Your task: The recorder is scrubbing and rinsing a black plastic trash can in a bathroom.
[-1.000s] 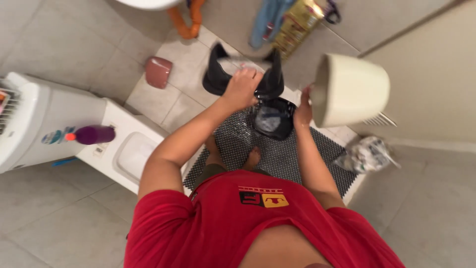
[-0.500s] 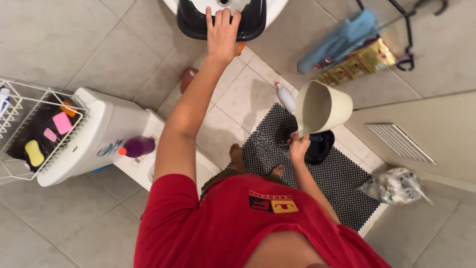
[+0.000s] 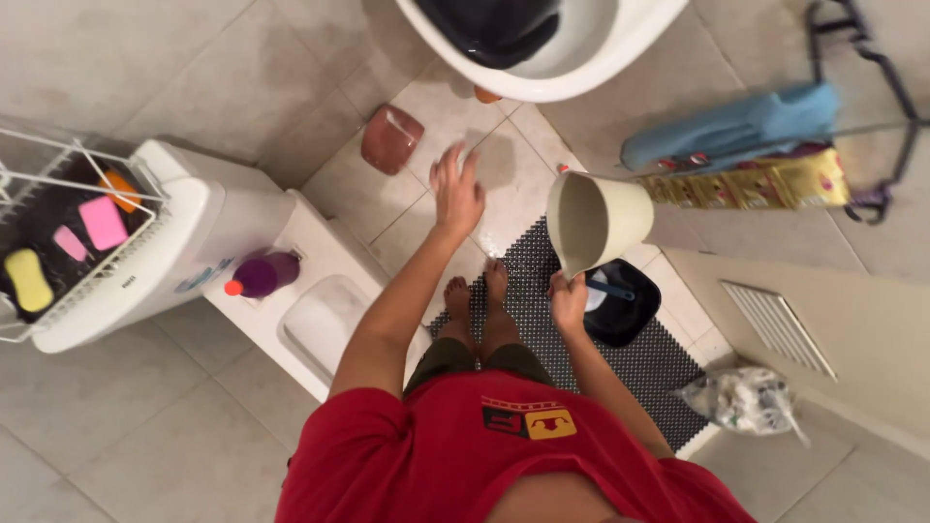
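My right hand [image 3: 569, 298] grips the rim of a cream plastic bucket [image 3: 596, 218], held tilted above the black dotted mat [image 3: 649, 358]. Just below the bucket a black round container [image 3: 625, 310] with a blue piece inside sits on the mat. My left hand [image 3: 457, 189] hangs over the floor tiles with fingers spread and nothing in it. A black plastic piece [image 3: 494, 24] lies inside the white basin [image 3: 601, 58] at the top. My bare feet stand at the mat's left edge.
A white toilet [image 3: 242, 261] stands at the left with a purple bottle [image 3: 257, 274] on it and a wire basket [image 3: 58, 242] of sponges beside it. A pink object [image 3: 391, 138], a blue cloth [image 3: 731, 126], a gold packet [image 3: 765, 179] and a plastic bag [image 3: 746, 399] lie around.
My left hand lifted the black piece from the floor into the basin, let go and drew back. The bucket in my right hand came lower and closer.
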